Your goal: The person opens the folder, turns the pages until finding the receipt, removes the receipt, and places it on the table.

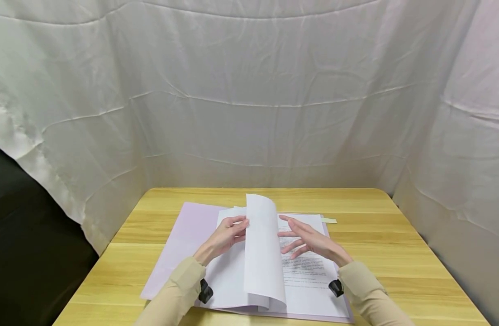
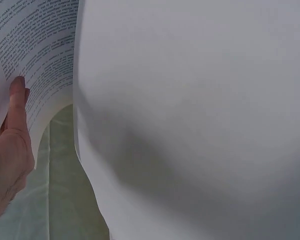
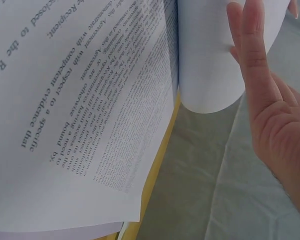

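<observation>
Folder (image 1: pixel 180 240) on table (image 1: pixel 375 244), papers (image 1: pixel 314 280) on folder, raised sheet (image 1: pixel 264 253) over papers, curtain (image 1: pixel 257 131) behind table

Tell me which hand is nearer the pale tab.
Right. The right hand is just left of and below the tab, not touching it; the left hand is farther left, at the raised sheet's left edge.

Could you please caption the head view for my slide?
Left hand holding a curled page, right hand with fingers spread, above a lilac folder.
</observation>
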Demonstrator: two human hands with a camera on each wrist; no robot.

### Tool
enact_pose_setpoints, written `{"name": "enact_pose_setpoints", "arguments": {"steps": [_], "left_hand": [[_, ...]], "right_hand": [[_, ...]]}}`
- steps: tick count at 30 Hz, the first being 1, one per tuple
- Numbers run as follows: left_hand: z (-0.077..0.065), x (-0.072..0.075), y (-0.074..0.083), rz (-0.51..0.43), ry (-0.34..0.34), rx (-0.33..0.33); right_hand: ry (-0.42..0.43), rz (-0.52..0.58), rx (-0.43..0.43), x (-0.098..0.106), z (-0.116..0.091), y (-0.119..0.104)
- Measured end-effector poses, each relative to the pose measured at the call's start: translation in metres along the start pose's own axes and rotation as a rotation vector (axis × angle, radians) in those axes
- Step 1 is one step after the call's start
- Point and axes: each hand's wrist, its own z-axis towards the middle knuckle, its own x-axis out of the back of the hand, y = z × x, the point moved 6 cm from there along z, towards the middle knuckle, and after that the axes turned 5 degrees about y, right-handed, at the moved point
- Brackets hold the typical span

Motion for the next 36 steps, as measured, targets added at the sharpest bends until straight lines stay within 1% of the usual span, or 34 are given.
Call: {"name": "enact_pose_setpoints", "arguments": {"steps": [3,5,8,11,14,17,21,23,25,27,29,33,36], "left_hand": [[0.0,0.004,-0.002,0.023,0.032,0.01],[-0.001,0.007,-0.003,0.055,0.07,0.012],[-0.002,0.015,-0.005,0.1,0.143,0.021],[-0.002,0.023,-0.008,0.115,0.218,0.032],[-0.004,0.033,-0.01,0.135,0.297,0.045],[-0.007,0.045,-0.012,0.184,0.369,0.055],[-0.011,0.06,-0.015,0.273,0.435,0.073],[-0.013,0.067,-0.015,0.324,0.456,0.075],[-0.014,0.072,-0.016,0.374,0.47,0.077],[-0.015,0.077,-0.015,0.445,0.474,0.071],[-0.017,0.081,-0.015,0.504,0.466,0.07],[-0.019,0.086,-0.011,0.667,0.451,0.042],[-0.019,0.089,-0.011,0.76,0.444,0.023]], "right_hand": [[0.017,-0.008,0.011,0.002,0.001,0.001],[0.042,-0.02,0.028,0.005,0.001,0.004],[0.096,-0.035,0.051,0.013,0.002,0.01],[0.165,-0.046,0.066,0.024,0.003,0.019],[0.231,-0.049,0.065,0.035,0.001,0.027],[0.289,-0.054,0.05,0.047,-0.001,0.036],[0.349,-0.062,0.026,0.061,-0.004,0.046],[0.385,-0.079,0.014,0.068,-0.004,0.05],[0.4,-0.11,0.018,0.074,-0.004,0.051],[0.412,-0.154,0.018,0.078,-0.004,0.052],[0.427,-0.205,0.007,0.083,-0.004,0.054],[0.455,-0.284,-0.03,0.091,-0.003,0.058],[0.467,-0.341,-0.048,0.096,-0.001,0.06]]}}
